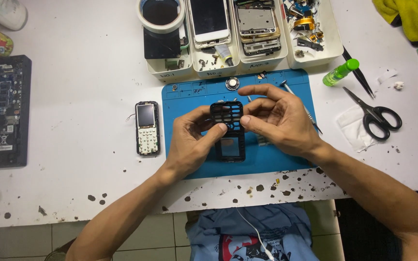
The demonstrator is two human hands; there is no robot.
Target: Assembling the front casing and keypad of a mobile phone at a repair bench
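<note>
Over blue mat point(272, 162): both hands' fingers point(255, 123) around black phone frame point(229, 130).

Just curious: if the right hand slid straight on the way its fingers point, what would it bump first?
Likely the black phone frame its fingertips already pinch, then the left hand holding the other side.
</note>
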